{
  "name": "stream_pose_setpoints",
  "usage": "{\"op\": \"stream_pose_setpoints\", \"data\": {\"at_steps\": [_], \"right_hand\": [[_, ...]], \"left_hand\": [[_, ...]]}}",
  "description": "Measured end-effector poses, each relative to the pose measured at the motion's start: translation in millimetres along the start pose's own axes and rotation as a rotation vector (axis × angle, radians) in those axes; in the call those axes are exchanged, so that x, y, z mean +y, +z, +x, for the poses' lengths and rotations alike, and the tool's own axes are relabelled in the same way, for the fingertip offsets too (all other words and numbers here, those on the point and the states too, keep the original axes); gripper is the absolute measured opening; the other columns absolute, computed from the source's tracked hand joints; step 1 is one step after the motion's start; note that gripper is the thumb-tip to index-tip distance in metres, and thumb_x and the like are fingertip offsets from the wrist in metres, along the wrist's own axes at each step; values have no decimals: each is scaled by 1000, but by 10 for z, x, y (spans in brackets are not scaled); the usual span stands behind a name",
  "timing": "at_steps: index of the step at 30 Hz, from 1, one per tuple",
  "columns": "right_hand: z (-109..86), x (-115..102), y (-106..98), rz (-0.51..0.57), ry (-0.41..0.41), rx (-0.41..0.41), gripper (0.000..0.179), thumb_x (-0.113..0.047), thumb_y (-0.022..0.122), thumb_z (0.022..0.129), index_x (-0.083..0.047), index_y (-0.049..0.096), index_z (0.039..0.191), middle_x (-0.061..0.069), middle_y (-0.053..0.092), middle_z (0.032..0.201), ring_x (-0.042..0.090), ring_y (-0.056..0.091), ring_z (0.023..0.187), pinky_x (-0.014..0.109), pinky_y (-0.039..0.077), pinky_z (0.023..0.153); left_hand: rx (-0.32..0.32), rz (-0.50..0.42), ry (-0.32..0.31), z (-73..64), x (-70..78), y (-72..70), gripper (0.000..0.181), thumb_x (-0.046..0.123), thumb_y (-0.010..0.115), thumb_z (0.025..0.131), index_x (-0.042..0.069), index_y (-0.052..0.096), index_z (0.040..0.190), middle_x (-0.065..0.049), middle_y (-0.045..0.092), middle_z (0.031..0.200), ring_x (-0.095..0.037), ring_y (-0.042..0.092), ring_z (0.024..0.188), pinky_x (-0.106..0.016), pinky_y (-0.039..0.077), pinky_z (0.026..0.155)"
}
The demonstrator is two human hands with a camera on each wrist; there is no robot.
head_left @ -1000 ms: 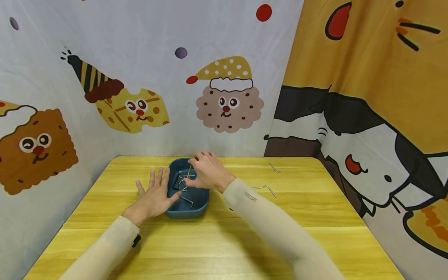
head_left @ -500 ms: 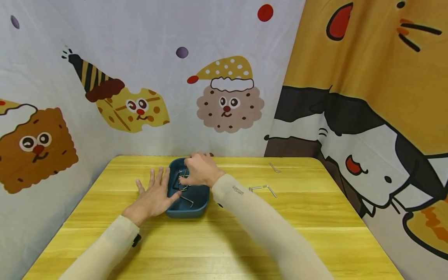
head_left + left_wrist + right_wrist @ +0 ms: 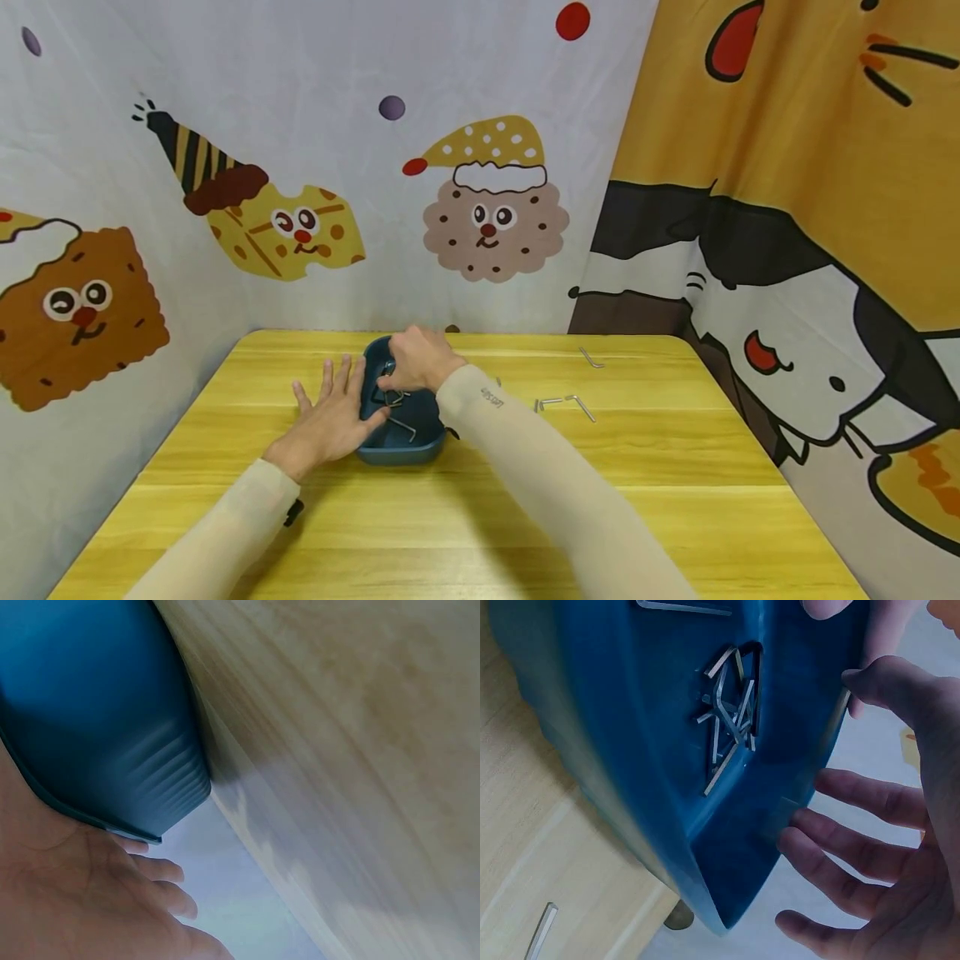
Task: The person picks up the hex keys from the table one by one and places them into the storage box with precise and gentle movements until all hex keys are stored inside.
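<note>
A blue tray (image 3: 401, 454) stands near the table's back edge. Several L-shaped hex keys (image 3: 727, 712) lie heaped inside it, with another hex key (image 3: 402, 428) nearer its front end. My left hand (image 3: 322, 429) rests against the tray's left side, fingers spread, its thumb over the rim. My right hand (image 3: 423, 358) is over the tray's back part, palm turned down. In the right wrist view its thumb and fingers are half curled at the far rim, with a blurred, brassy hex key (image 3: 832, 724) between thumb and fingertips.
More hex keys lie on the wooden table (image 3: 637, 467) to the right: one bent key (image 3: 581, 407) at mid-depth, a short key (image 3: 551, 401) beside it, and another key (image 3: 591, 358) farther back. A patterned curtain (image 3: 322, 100) rises behind the table.
My right hand has moved left and turned further over the tray, and its forearm has swung left, uncovering keys on the table. My left hand stays in place.
</note>
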State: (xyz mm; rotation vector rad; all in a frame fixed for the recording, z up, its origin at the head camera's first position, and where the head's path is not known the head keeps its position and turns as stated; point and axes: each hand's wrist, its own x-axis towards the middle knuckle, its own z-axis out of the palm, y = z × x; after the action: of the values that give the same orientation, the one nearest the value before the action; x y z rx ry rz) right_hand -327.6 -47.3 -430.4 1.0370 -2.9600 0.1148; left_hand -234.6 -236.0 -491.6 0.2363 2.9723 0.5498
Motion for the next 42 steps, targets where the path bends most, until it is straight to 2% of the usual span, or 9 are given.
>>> {"op": "stream_pose_setpoints", "data": {"at_steps": [6,11,17,22,29,33,38,42], "right_hand": [[-23,15,-12,19,22,14,49,-57,81,108,-16,85,135,1,87,124,18,84,97,37,72,87],[-99,17,-55,-12,-23,80,49,-56,73,113,-19,84,143,0,86,139,19,85,114,43,71,104],[-263,17,-92,-45,-104,218,43,-53,68,116,-23,85,141,-1,84,136,22,82,119,54,63,119],[-411,36,-121,-64,-172,354,39,-50,70,115,-22,86,138,0,82,138,23,79,129,54,58,127],[-652,110,-148,-72,-275,501,35,-45,72,114,-21,85,137,0,80,131,23,78,125,52,57,126],[-807,176,-143,-90,-298,513,40,-47,71,113,-23,82,143,1,79,138,24,76,132,54,53,130],[-1014,285,-116,-115,-290,491,51,-54,73,111,-24,78,151,6,74,155,28,71,144,61,44,138],[-1180,396,-73,-141,-288,479,57,-58,74,110,-24,74,156,10,71,160,32,68,148,65,42,140]], "left_hand": [[-1,3,3,13,21,-3,108,67,55,118,6,-1,188,-27,-10,195,-60,-18,178,-99,-19,125],[1,10,-3,20,30,-8,108,67,55,118,6,0,188,-28,-10,195,-60,-17,179,-99,-17,125],[-7,0,-10,1,35,-17,110,68,57,116,7,-1,188,-28,-11,195,-60,-19,178,-99,-19,124],[-5,-3,-14,-14,32,-13,112,68,58,116,6,-1,188,-28,-11,195,-60,-19,178,-99,-19,124],[4,-4,-9,-13,29,-4,111,68,58,116,5,1,188,-29,-10,195,-61,-18,178,-99,-18,124],[6,5,-11,-7,34,3,111,68,57,116,5,1,188,-29,-9,195,-61,-17,178,-99,-17,125],[6,3,-15,-11,35,9,112,69,58,116,5,1,188,-29,-8,195,-61,-17,178,-99,-16,125],[8,4,-19,-1,38,17,111,67,59,116,6,1,188,-29,-7,195,-60,-17,179,-99,-16,126]]}}
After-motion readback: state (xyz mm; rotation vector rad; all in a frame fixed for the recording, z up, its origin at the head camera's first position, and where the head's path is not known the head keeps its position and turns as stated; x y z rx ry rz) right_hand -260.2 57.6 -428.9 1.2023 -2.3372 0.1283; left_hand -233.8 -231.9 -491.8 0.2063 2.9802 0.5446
